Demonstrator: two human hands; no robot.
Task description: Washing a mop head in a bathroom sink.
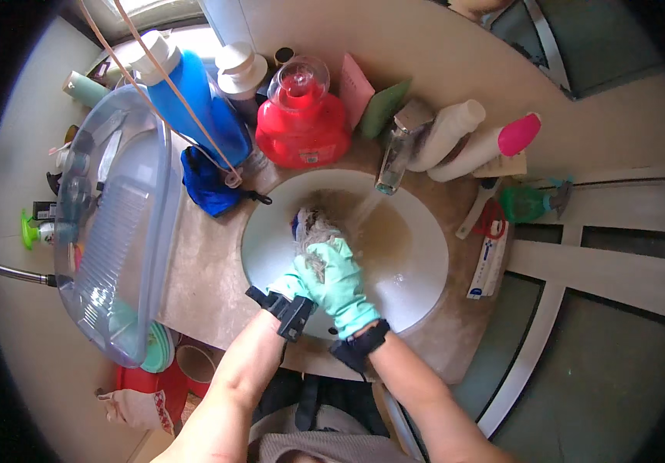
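Both my hands wear mint-green rubber gloves and meet over the white washbasin (419,283). My right hand (338,278) lies across the front, its fingers closed on a wet grey fibrous cloth or mop head (312,228). Partly behind it, my left hand (294,280) is at the same bundle; its fingers are mostly hidden, so its hold cannot be made out. Water runs from the faucet (388,171) into brownish water right of the bundle. Black straps with devices circle both wrists.
A clear plastic washboard tub (161,231) stands at left. Behind the basin are a blue bottle (193,98), a red bottle (303,130) and white bottles (448,133). A blue pouch (208,185) lies at the rim. Red scissors (490,220) and a toothpaste box (487,263) lie right.
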